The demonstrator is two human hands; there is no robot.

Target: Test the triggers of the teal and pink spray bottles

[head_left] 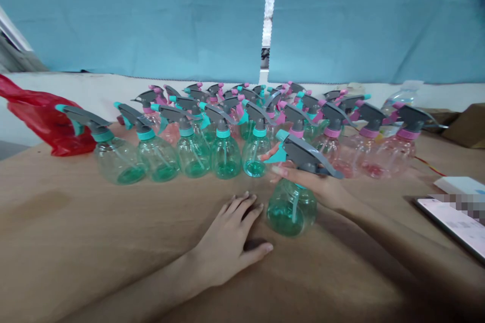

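A green spray bottle [291, 209] stands on a brown table [94, 242], in front of all the others. The right hand [322, 186] reaches in from the right, its fingers curled around the neck just under the grey trigger head. The left hand [227, 242] lies flat and open on the table, holding nothing, its fingertips just left of the bottle's base. Behind them, the front row has five green bottles [191, 154] on the left and three pink bottles [364, 154] on the right. More stand behind, too crowded to count. One red bag [41, 116] lies far left. One phone [454, 224] and one white box [460, 185] lie at right.
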